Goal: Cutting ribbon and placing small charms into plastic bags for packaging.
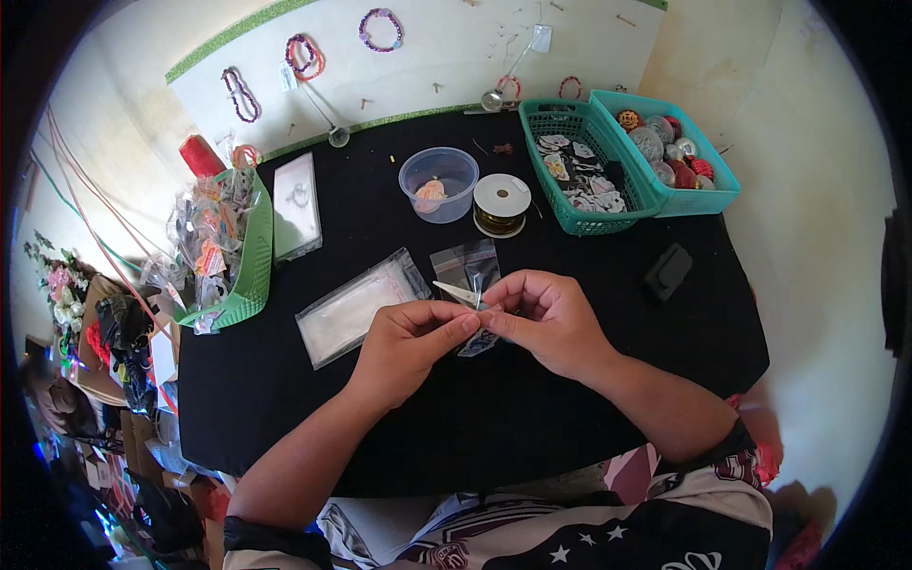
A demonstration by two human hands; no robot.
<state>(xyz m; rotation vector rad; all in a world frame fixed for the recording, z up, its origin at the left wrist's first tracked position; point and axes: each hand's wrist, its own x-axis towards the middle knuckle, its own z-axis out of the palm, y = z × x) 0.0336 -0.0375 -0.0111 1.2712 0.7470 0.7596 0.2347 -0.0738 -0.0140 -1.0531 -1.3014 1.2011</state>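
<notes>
Both hands meet over the black-covered table. My left hand [410,345] pinches the gathered part of a small clear plastic bag [467,263] between thumb and forefinger. My right hand [552,320] grips the same spot from the other side; a pair of scissors [458,292] points out leftward from between the hands, its handle mostly hidden by my right hand. Below the fingers the bag's filled end shows, its contents too small to tell. A stack of clear plastic bags [363,306] lies left of the hands. Beyond them stand a spool of gold ribbon [501,206] and a round plastic tub [439,182] holding orange tags.
At left, a green basket [260,249] holds filled bags, beside another bag stack [297,206]. At back right, a teal basket [570,214] holds cards and a teal bin [719,199] holds ornaments. A black object [670,271] lies at right. Bracelets [381,30] hang on the board behind.
</notes>
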